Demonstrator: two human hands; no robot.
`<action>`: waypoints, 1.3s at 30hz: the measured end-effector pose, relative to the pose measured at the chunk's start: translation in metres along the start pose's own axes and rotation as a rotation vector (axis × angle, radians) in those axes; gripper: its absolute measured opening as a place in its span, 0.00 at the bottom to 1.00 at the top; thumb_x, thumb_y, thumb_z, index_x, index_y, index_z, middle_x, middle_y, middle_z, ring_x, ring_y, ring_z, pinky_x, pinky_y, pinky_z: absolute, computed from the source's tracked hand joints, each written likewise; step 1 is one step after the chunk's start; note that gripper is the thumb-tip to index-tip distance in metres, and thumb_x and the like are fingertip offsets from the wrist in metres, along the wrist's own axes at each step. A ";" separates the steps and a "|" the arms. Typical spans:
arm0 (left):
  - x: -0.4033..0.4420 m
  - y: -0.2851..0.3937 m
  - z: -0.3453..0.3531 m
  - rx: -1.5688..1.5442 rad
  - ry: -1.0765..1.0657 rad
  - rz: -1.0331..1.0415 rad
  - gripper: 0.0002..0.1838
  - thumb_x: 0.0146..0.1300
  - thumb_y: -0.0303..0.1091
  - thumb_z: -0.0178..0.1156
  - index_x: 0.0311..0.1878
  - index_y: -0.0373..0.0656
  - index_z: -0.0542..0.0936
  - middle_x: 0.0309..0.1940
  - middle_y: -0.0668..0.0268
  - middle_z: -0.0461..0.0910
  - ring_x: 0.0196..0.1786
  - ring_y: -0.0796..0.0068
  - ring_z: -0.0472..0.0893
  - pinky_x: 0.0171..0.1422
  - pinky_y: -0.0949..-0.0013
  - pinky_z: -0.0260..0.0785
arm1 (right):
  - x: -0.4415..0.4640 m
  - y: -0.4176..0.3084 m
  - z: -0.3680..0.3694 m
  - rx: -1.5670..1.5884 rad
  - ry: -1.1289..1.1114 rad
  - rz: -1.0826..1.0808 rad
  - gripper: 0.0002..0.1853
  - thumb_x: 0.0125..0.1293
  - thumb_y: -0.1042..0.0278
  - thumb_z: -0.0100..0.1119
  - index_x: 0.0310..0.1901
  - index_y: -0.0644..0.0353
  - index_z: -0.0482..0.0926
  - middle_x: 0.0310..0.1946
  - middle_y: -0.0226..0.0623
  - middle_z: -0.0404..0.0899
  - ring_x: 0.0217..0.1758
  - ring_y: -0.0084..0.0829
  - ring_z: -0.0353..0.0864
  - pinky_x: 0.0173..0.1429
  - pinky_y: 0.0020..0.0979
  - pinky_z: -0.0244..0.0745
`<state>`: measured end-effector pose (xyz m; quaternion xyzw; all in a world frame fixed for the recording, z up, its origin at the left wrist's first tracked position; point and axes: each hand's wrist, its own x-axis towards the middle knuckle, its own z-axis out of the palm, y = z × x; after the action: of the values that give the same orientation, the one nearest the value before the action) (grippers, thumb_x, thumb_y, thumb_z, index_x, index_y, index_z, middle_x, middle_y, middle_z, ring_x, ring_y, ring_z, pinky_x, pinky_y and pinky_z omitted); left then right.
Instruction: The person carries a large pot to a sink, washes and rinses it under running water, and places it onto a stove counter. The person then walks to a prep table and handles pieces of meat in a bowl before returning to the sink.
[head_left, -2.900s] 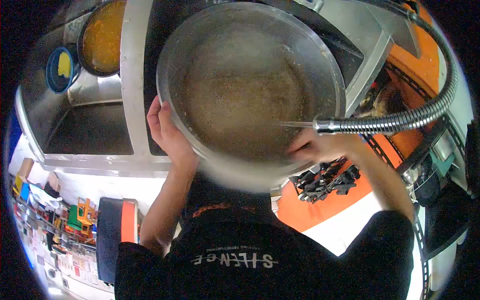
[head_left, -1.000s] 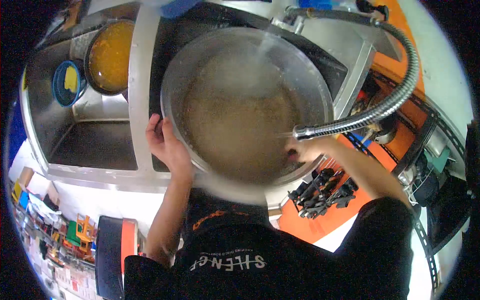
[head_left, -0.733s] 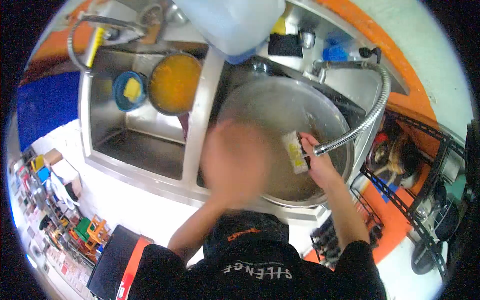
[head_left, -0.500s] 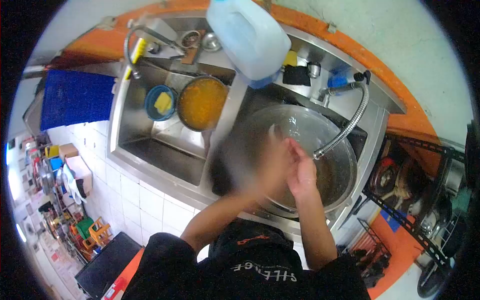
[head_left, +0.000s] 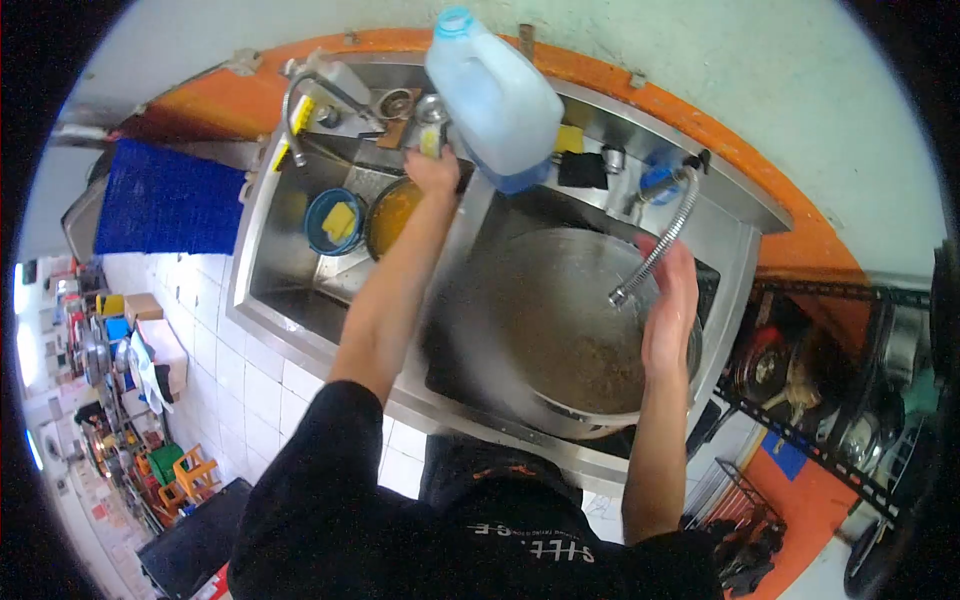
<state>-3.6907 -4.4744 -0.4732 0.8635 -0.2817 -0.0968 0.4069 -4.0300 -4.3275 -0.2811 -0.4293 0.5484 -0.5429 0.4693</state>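
Observation:
My left hand (head_left: 433, 172) reaches over the far rim of the left basin, its fingers closed around a small pale yellow-green object (head_left: 430, 141) whose kind I cannot make out. Beneath that forearm is a pot of orange liquid (head_left: 393, 215), partly hidden. My right hand (head_left: 668, 305) is raised over the right side of a large metal pot (head_left: 570, 330), fingers stretched out and apart from any grip. A flexible metal faucet hose (head_left: 655, 262) crosses in front of its fingers; whether they touch is unclear. Murky water lies in the large pot.
A blue bowl with a yellow sponge (head_left: 341, 222) sits in the left basin. Behind the divider stands a big translucent jug (head_left: 500, 110) of blue liquid. A black cloth (head_left: 582, 170) lies on the back ledge. On the right is a black rack (head_left: 820, 400) with pans.
My hands were together over the large pot and have separated. The left moved away to the back left; the right moved up and right beside the hose.

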 end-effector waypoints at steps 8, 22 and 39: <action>-0.002 -0.033 0.043 0.097 0.107 0.222 0.32 0.47 0.44 0.73 0.52 0.36 0.75 0.47 0.47 0.78 0.52 0.48 0.78 0.60 0.52 0.67 | 0.043 -0.048 -0.047 0.076 -0.222 0.500 0.17 0.67 0.54 0.64 0.29 0.53 0.70 0.17 0.20 0.66 0.20 0.15 0.62 0.26 0.23 0.56; -0.315 0.074 -0.060 -0.703 -0.757 0.235 0.13 0.64 0.24 0.55 0.52 0.41 0.73 0.46 0.63 0.75 0.48 0.71 0.73 0.58 0.66 0.66 | 0.093 0.018 -0.092 -0.623 0.027 -0.133 0.22 0.66 0.58 0.63 0.19 0.63 0.71 0.15 0.21 0.60 0.22 0.17 0.57 0.25 0.27 0.52; -0.334 -0.029 0.207 0.181 -1.148 1.034 0.28 0.66 0.38 0.53 0.68 0.40 0.65 0.65 0.44 0.67 0.69 0.46 0.66 0.74 0.49 0.57 | 0.124 0.074 -0.070 0.261 -0.008 -0.284 0.16 0.65 0.75 0.58 0.20 0.61 0.66 0.14 0.24 0.61 0.16 0.15 0.54 0.20 0.24 0.46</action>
<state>-4.0357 -4.4052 -0.6501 0.4670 -0.8220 -0.3035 0.1187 -4.1192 -4.4324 -0.3632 -0.4401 0.4054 -0.6685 0.4418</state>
